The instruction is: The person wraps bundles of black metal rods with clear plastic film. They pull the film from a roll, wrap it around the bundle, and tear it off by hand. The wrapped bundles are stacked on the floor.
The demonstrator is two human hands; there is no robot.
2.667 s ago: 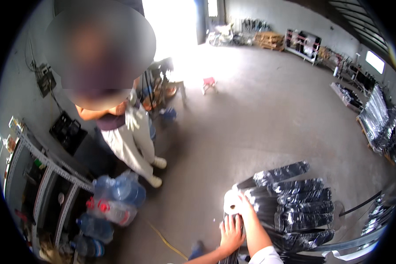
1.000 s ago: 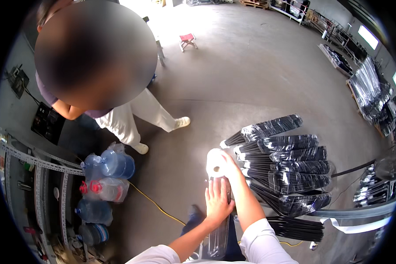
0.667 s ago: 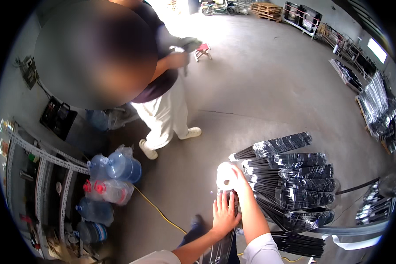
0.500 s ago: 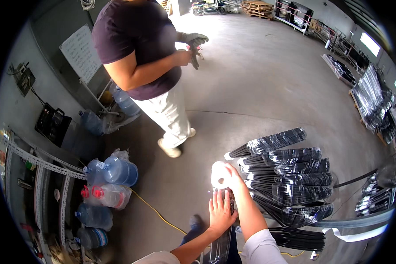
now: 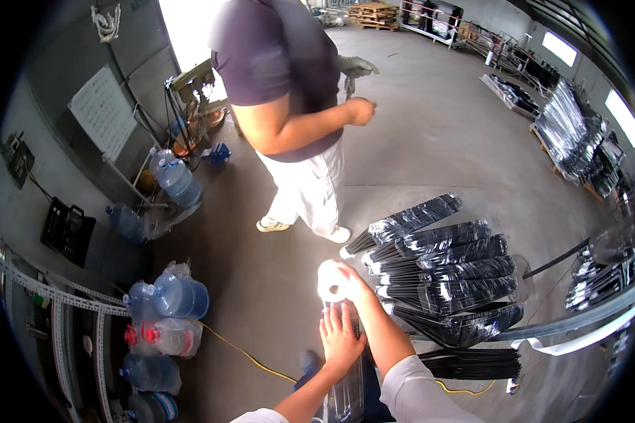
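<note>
A white roll of film (image 5: 326,280), its round core hole facing up, is gripped along its right side by my right hand (image 5: 354,283). Just below it, my left hand (image 5: 341,340) lies flat with fingers stretched out on a long, narrow bundle (image 5: 345,395) covered in shiny clear film. The bundle runs toward me, between my arms. Most of its far end is hidden by my hands and the roll.
To the right lie several black rod bundles (image 5: 462,292) wrapped in film, beside a metal rail (image 5: 578,321). Large blue water bottles (image 5: 182,296) and a shelf frame (image 5: 56,290) stand left. A yellow cable (image 5: 247,356) crosses the floor. Ahead, a person (image 5: 289,92) wears a glove.
The person ahead has stepped to the right, and their bare hand has come away from the gloved one. My view has shifted slightly; my hands keep their places on the roll and the bundle.
</note>
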